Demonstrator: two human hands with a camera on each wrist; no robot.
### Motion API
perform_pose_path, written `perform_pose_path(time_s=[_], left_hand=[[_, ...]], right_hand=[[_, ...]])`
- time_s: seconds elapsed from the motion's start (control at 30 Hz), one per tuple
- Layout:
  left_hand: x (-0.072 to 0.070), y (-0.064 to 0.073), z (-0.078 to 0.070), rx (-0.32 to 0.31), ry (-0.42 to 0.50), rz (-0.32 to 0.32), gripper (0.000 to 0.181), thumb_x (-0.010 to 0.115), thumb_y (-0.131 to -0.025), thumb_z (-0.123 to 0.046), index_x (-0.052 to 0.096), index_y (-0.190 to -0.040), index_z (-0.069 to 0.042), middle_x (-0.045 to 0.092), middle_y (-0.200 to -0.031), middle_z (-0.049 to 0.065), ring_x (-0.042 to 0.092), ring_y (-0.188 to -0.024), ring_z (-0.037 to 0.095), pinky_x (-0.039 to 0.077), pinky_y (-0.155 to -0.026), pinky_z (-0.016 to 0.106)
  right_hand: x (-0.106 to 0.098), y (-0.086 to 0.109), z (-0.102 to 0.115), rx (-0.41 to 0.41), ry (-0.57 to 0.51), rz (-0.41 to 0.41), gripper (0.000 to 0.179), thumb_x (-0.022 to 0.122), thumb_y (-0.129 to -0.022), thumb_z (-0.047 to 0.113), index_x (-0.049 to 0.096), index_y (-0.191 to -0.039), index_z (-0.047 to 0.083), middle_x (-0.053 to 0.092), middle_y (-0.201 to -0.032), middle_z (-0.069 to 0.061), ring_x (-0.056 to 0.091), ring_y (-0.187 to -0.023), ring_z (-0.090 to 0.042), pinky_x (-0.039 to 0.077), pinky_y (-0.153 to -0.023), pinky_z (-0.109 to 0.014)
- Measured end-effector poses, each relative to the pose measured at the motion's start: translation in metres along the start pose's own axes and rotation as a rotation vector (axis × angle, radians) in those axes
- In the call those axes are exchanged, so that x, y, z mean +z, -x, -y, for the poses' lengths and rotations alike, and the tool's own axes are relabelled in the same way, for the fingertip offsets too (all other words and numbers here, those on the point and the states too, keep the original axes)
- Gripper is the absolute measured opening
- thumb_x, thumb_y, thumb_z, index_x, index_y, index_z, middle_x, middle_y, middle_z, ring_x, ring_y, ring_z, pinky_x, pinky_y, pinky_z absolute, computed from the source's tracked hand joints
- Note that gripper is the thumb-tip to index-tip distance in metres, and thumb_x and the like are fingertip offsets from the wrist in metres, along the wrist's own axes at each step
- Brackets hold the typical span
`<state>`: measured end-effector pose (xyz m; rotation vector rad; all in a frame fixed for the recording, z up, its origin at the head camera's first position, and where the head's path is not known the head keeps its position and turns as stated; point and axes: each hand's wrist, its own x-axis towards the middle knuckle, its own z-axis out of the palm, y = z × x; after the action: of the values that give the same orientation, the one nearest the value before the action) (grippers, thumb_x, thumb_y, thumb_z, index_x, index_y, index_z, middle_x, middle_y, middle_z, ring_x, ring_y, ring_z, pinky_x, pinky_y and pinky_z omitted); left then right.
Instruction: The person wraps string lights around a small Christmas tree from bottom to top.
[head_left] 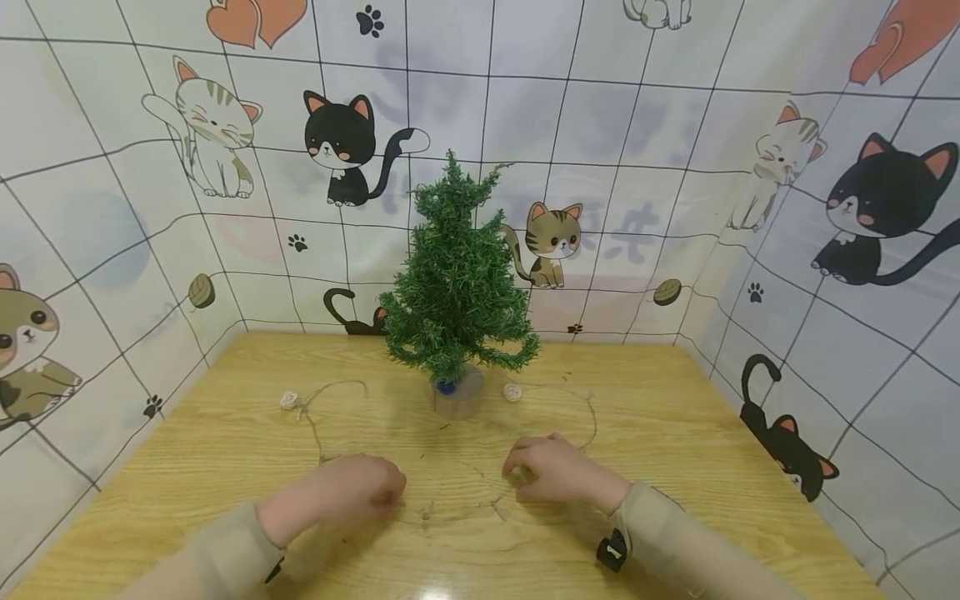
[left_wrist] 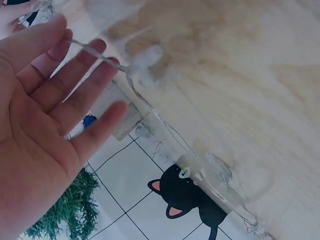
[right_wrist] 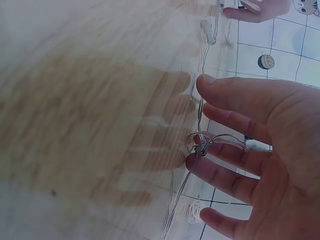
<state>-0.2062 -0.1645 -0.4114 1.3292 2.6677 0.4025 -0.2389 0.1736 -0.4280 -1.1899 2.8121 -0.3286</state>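
Thin clear wire of a string light with small bulbs and knots lies in a loose loop on the wooden table. My left hand pinches this wire between thumb and index finger; the other fingers spread beside it. My right hand is low over the table, its fingers loosely bent and apart. In the right wrist view, its fingertips are right at the wire, by a knot. White woven balls sit on the wire, one at the left and another ball beside the tree.
A small green artificial tree stands at the table's back middle on a round base, with something blue at its foot. Cat-patterned cloth encloses the wooden table at the back and sides.
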Motion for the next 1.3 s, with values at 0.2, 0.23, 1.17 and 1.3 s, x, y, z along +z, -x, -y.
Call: perform_pose_path(time_s=[0.2,0.23,1.17,1.3], left_hand=[[-0.011,0.001,0.002,-0.016,0.189,-0.004,0.024,0.061,-0.096,-0.011,0.048,-0.078,-0.02,0.038,-0.064,-0.014,0.032,-0.056,0.0,0.033,-0.055,0.02],[-0.013,0.001,0.003,-0.014,0.199,-0.011,0.023,0.06,-0.096,-0.012,0.047,-0.079,-0.02,0.036,-0.063,-0.014,0.031,-0.055,0.0,0.032,-0.055,0.019],[-0.075,0.005,-0.015,-0.005,-0.006,-0.22,0.015,0.058,-0.098,-0.016,0.05,-0.087,-0.023,0.042,-0.065,-0.015,0.034,-0.055,0.0,0.035,-0.052,0.022],[-0.085,0.006,-0.018,0.006,-0.024,-0.23,0.015,0.058,-0.098,-0.015,0.05,-0.087,-0.021,0.042,-0.067,-0.015,0.034,-0.055,0.0,0.034,-0.052,0.022]], right_hand=[[0.003,-0.001,0.002,-0.027,0.029,-0.008,0.024,0.078,-0.077,0.021,0.072,-0.1,0.021,0.062,-0.104,0.01,0.056,-0.089,-0.004,0.047,-0.083,-0.045],[0.003,-0.001,0.002,-0.036,0.028,-0.011,0.021,0.077,-0.077,0.02,0.072,-0.098,0.021,0.061,-0.101,0.01,0.055,-0.086,-0.003,0.048,-0.08,-0.041],[0.006,0.001,0.01,-0.064,-0.273,0.093,0.01,0.075,-0.081,0.015,0.068,-0.084,0.022,0.06,-0.085,0.017,0.055,-0.078,0.003,0.048,-0.072,-0.02],[0.005,0.003,0.013,-0.082,-0.338,0.105,0.012,0.071,-0.084,0.011,0.068,-0.081,0.022,0.06,-0.084,0.016,0.055,-0.074,0.003,0.048,-0.069,-0.02]])
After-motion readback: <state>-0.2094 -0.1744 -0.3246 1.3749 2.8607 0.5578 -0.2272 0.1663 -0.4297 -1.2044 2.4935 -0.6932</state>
